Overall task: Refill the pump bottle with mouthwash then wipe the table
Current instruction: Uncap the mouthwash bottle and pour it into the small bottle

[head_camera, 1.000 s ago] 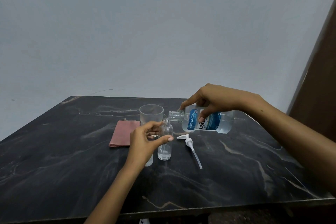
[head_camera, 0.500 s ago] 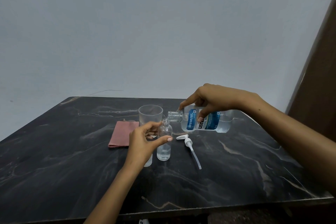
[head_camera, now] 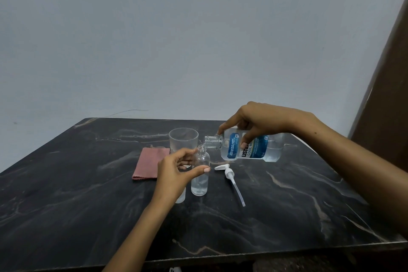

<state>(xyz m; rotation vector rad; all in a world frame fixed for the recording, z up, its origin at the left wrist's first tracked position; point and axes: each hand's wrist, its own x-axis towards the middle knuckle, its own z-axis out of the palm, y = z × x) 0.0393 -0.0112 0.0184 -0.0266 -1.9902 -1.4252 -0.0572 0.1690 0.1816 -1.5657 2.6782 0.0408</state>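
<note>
A small clear pump bottle [head_camera: 200, 180] stands upright on the black marble table [head_camera: 88, 216] with a little clear liquid at its bottom. My left hand [head_camera: 175, 173] curls around its upper part from the left, thumb and fingers at its sides. My right hand [head_camera: 258, 122] holds the mouthwash bottle [head_camera: 254, 148] tipped on its side, its uncapped neck right over the small bottle's mouth. The white pump head [head_camera: 230, 175] with its tube lies on the table just right of the small bottle. A folded pink cloth [head_camera: 148, 163] lies to the left.
A clear plastic cup [head_camera: 183, 141] stands behind my left hand. A small white cap [head_camera: 181, 199] sits partly hidden under my left wrist. A brown panel [head_camera: 388, 95] rises at the right. The table's front edge runs near the bottom of the view.
Hardly anything differs; both hands and the tipped mouthwash bottle keep the same pose over the small bottle.
</note>
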